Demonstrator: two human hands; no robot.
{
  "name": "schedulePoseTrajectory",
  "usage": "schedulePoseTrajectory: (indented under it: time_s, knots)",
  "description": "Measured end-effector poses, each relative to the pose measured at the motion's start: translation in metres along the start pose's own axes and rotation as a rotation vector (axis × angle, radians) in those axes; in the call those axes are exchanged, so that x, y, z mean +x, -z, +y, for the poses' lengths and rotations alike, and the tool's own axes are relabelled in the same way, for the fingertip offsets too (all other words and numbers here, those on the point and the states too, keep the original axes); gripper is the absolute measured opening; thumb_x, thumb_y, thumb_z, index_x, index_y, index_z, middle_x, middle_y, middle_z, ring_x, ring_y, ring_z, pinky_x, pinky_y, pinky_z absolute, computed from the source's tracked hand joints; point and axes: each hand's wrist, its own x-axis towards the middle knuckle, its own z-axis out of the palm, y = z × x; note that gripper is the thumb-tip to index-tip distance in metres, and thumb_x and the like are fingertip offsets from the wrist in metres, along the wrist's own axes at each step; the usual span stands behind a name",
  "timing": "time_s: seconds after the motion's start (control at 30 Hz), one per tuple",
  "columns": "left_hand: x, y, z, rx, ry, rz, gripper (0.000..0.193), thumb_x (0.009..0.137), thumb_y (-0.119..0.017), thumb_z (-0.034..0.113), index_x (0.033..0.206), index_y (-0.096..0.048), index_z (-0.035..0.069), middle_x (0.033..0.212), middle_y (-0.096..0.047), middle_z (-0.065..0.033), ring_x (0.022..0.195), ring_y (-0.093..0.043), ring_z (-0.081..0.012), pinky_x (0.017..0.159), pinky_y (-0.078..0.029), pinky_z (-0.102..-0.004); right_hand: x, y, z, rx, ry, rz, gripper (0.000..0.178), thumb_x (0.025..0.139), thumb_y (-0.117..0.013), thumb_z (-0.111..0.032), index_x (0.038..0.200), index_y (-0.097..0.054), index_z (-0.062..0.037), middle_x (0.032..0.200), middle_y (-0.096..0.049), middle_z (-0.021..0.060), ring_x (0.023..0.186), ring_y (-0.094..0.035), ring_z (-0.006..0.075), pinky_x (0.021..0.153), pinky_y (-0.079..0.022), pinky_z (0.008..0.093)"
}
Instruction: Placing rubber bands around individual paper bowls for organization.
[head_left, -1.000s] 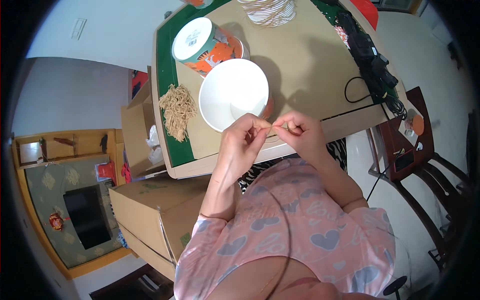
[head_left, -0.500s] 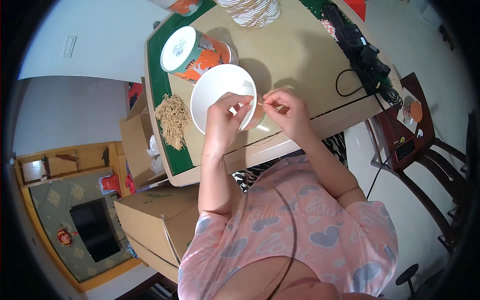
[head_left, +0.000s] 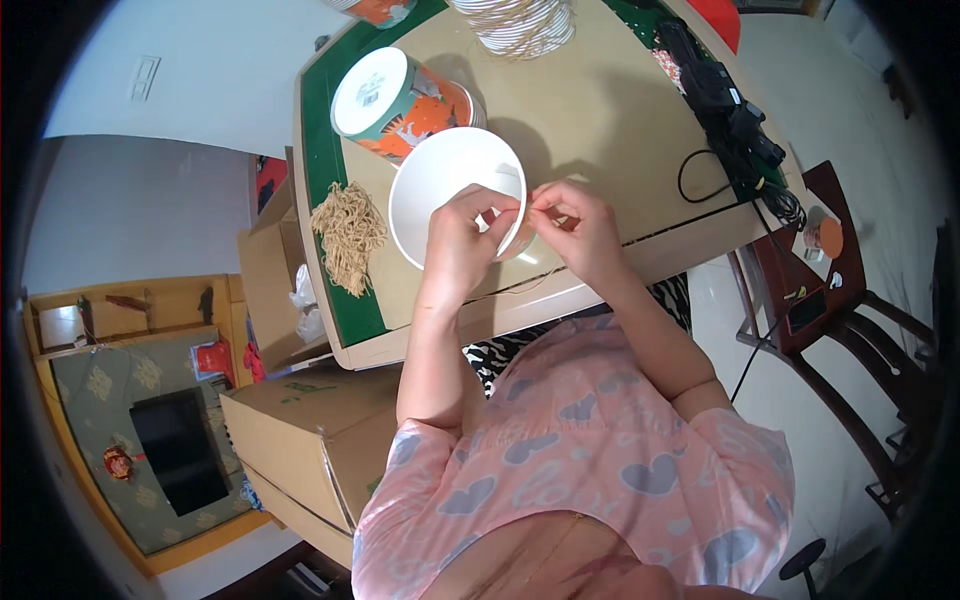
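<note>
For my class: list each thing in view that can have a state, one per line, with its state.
White tub: open, mouth uncovered
Patterned tub: base toward the camera
Tan cord bundle: loose, tangled
Left hand: fingertips pinched, seemingly on a thin strand
Right hand: fingertips pinched likewise
Black cable: coiled
Nearer cardboard box: seemingly closed
Farther cardboard box: flap open
Wall screen: dark
Phone: dark

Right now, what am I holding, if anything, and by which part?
Apparently a thin tan cord, pinched in the fingers of both hands; which part of its length, I can't tell.
</note>
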Motion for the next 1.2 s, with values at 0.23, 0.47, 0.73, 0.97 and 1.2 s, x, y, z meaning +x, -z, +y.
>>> schedulePoseTrajectory:
  time_s: [0.23, 0.47, 0.73, 0.97, 1.2]
  knots:
    - [-0.005, 0.006, 0.009, -0.073, 0.152, 0.056, 0.006, 0.083, -0.063, 0.002, 0.089, -0.065, 0.000, 0.081, -0.065, -0.0038, 0.069, -0.055, -0.0083, 0.062, -0.046, -0.0234, -0.006, 0.001, -0.022, 0.060, -0.122, -0.003, 0.015, 0.088, -0.058, -0.003, 0.102, -0.057, -0.0033, 0.084, -0.064, 0.0049, 0.071, -0.060, 0.0087, 0.058, -0.048, 0.0219]
    - [-0.005, 0.012, 0.002, -0.341, 0.061, 0.056, 0.008, 0.082, -0.064, 0.005, 0.089, -0.063, 0.000, 0.074, -0.063, -0.0028, 0.069, -0.057, -0.0085, 0.058, -0.046, -0.0244, 0.001, -0.005, -0.052, 0.051, -0.183, -0.162, 0.017, 0.091, -0.056, -0.008, 0.107, -0.058, -0.0032, 0.078, -0.064, 0.0028, 0.062, -0.056, 0.0065, 0.054, -0.046, 0.0203]
    - [-0.017, 0.019, 0.008, -0.209, -0.136, 0.158, 0.019, 0.075, -0.067, 0.003, 0.091, -0.057, 0.003, 0.082, -0.058, -0.0093, 0.073, -0.056, -0.0238, 0.066, -0.048, -0.0341, 0.038, -0.003, -0.061, -0.232, -0.268, -0.290, 0.010, 0.087, -0.062, -0.011, 0.092, -0.063, -0.0017, 0.071, -0.063, 0.0016, 0.056, -0.055, 0.0063, 0.048, -0.042, 0.0203]
    - [-0.075, -0.013, 0.027, -0.347, 0.057, -0.023, 0.024, 0.084, -0.062, 0.013, 0.104, -0.060, 0.001, 0.100, -0.058, -0.0115, 0.094, -0.057, -0.0270, 0.073, -0.046, -0.0342, 0.044, -0.002, -0.075, -0.263, -0.281, -0.379, 0.008, 0.087, -0.062, -0.008, 0.089, -0.063, -0.0009, 0.075, -0.067, 0.0057, 0.057, -0.057, 0.0077, 0.051, -0.045, 0.0196]
    - [-0.059, -0.065, 0.005, -1.597, 0.370, 0.050, 0.047, 0.098, -0.042, 0.043, 0.126, -0.052, 0.006, 0.120, -0.057, -0.0064, 0.109, -0.053, -0.0125, 0.094, -0.037, -0.0291, 0.021, -0.003, -0.089, -0.460, -0.244, -0.485, 0.005, 0.086, -0.060, 0.001, 0.090, -0.062, 0.0035, 0.080, -0.068, 0.0081, 0.074, -0.065, 0.0130, 0.065, -0.051, 0.0237]
